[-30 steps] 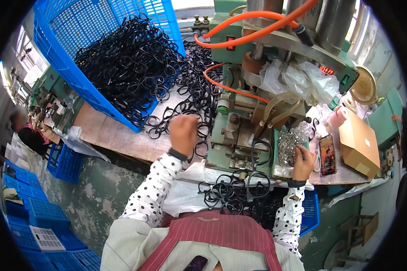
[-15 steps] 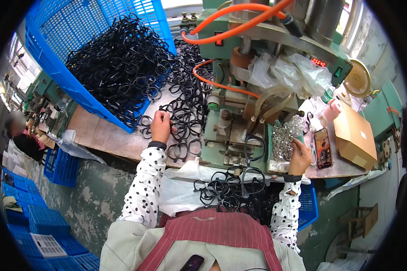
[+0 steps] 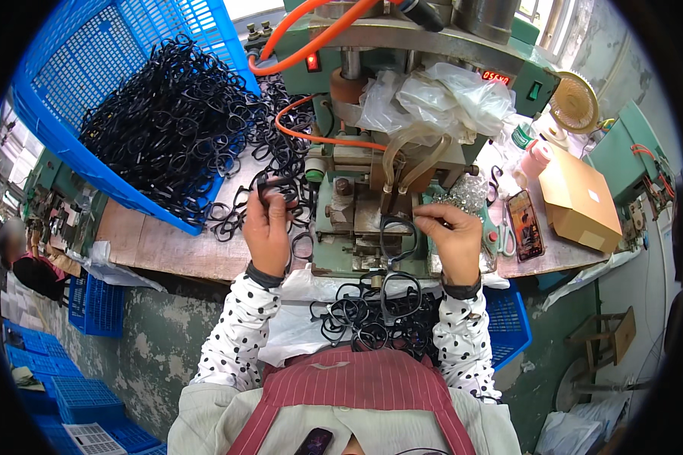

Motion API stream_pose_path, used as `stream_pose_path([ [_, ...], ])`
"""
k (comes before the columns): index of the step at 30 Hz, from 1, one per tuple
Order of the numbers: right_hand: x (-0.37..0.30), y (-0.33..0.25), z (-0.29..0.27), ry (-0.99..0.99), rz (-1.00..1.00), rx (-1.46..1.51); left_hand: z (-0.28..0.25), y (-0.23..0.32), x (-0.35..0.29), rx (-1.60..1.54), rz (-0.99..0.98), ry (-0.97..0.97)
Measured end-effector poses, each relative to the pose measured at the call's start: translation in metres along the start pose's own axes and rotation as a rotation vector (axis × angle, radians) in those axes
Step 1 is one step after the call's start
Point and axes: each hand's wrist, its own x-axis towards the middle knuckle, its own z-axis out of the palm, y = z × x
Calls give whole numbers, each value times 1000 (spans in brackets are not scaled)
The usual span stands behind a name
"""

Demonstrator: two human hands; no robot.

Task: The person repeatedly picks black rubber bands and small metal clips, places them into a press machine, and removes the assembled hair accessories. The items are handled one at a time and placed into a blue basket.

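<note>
Black glasses frame [image 3: 278, 183] pinched in left hand's [image 3: 268, 235] grip, above the counter [image 3: 167, 246], just left of the green press [image 3: 349, 205]. Second frame [image 3: 391, 265] at the press, overhanging the counter's front edge. Right hand [image 3: 457, 239] beside it, fingertips close together; contents: cannot tell. Blue crate [image 3: 114, 178] tilted toward the counter's back-left corner; carton [image 3: 580, 201] near its right edge.
</note>
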Motion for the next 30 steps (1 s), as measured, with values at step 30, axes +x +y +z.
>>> stream_pose_path([
  [30, -14, 108, -84, 182, 56, -1193, 64, 32, -37, 32, 894, -674],
])
